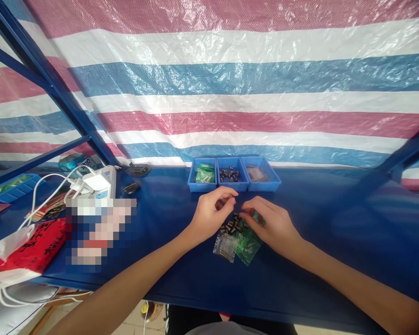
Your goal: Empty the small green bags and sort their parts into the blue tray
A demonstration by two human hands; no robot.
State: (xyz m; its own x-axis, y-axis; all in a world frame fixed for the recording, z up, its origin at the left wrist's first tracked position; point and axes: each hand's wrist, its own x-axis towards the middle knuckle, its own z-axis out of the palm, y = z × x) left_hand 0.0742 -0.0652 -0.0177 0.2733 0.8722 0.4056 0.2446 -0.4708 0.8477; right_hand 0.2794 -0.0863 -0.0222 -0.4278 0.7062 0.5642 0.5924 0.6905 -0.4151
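My left hand (pixel 213 209) hovers over the desk with fingers curled and a gap between thumb and forefinger; nothing shows in it. Facing it, my right hand (pixel 270 221) has its thumb and forefinger slightly apart, and I see nothing between them. Beneath the fingertips lies a loose pile of small dark metal fittings (pixel 232 226). A small clear plastic bag (pixel 226 246) with thin metal pieces lies in front of the pile. Beside it is a green plastic bag (pixel 248 246), partly under my right hand, with pale slim pieces in it.
Behind my hands, three joined blue bins hold green packets (pixel 205 173), metal fittings (pixel 229 175) and clear packets (pixel 256 174). Leftward are a power strip (pixel 106 181) with white cables, a black mouse-like object (pixel 131 188) and a red bag (pixel 42 246). A blue frame and striped sheet stand behind.
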